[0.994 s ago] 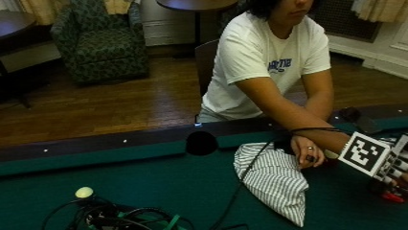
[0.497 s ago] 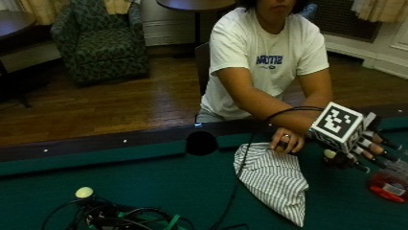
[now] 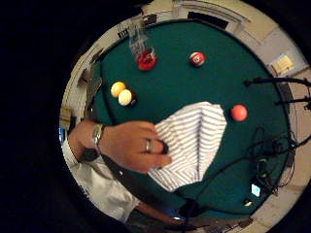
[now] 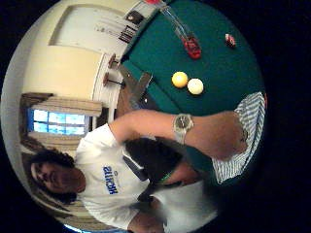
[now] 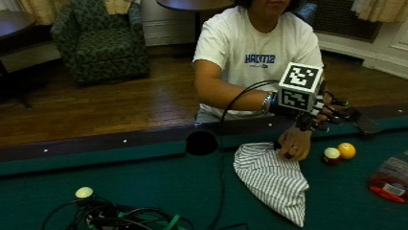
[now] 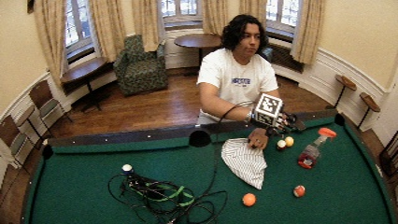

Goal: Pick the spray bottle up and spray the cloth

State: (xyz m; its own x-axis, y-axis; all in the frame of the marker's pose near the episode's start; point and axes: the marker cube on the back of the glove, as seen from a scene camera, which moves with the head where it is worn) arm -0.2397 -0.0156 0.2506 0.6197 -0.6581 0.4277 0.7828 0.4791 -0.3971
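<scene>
Gloved right hand (image 5: 325,112) raised above the felt, fingers loosely spread, holding nothing. Bare hand (image 5: 294,144) pins striped crumpled cloth (image 5: 274,179); clear spray bottle (image 6: 313,148) stands far right.

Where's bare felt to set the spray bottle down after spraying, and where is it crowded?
Bare felt lies between the striped cloth and the spray bottle, in front of the two balls. Another wide patch sits beyond the orange ball toward the striped ball. It is crowded at the cable tangle beside the cloth.
</scene>
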